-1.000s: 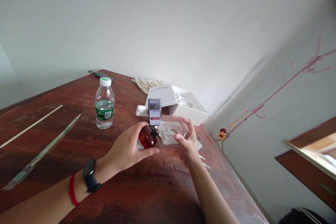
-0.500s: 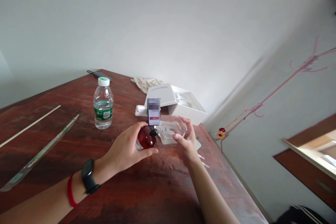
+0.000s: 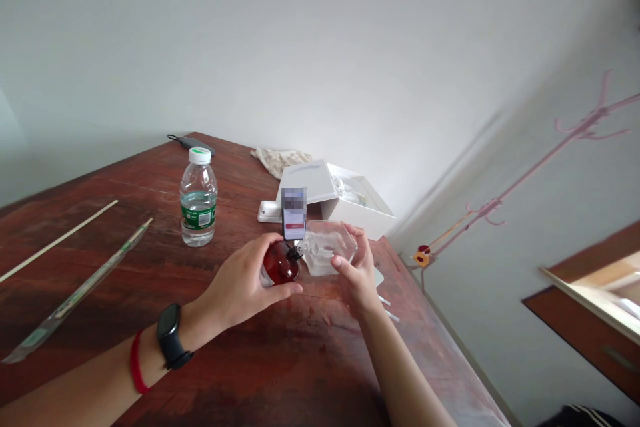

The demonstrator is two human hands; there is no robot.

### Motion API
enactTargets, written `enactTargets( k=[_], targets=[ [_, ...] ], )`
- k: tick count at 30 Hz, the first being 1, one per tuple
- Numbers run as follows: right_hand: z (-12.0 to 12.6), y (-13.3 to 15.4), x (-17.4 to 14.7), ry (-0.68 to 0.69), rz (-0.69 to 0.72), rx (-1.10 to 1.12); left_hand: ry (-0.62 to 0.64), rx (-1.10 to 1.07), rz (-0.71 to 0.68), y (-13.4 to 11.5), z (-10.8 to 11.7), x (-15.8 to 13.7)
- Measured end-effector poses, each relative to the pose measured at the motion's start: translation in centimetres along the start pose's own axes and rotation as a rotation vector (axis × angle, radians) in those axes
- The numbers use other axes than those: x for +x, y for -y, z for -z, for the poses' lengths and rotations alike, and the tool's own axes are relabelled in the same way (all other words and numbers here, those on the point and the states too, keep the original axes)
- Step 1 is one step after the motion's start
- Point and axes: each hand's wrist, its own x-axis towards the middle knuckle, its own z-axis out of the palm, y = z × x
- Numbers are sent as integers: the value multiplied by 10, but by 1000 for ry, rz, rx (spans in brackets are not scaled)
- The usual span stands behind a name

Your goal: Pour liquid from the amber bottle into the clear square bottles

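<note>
Amber btl (image 3: 283,263) is gripped in L hand (image 3: 246,275), fingers curled round; clear btl (image 3: 327,248) is held btwn thumb & fingers of R hand (image 3: 359,275), long axis approx. L–R, necks facing btwn hands; neck contact can't be told.

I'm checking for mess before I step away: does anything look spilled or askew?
The white lid looks askew: it slants beside the open box instead of covering it. The cloth lies crumpled. I see no spill by the amber bottle or clear bottle.
</note>
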Motion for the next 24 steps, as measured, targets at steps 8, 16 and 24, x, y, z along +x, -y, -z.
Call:
enactTargets(
  k=[8, 16, 24],
  targets=[
    [0, -1, 0, 18, -12, 45, -2, -15, 3, -2, 0, 3],
    [1, -2, 0, 13, -5, 22, 10, -11, 8, -1, 0, 1],
    [3, -4, 0, 21, 8, 15, -4, -21, -5, -3, 1, 2]
  ],
)
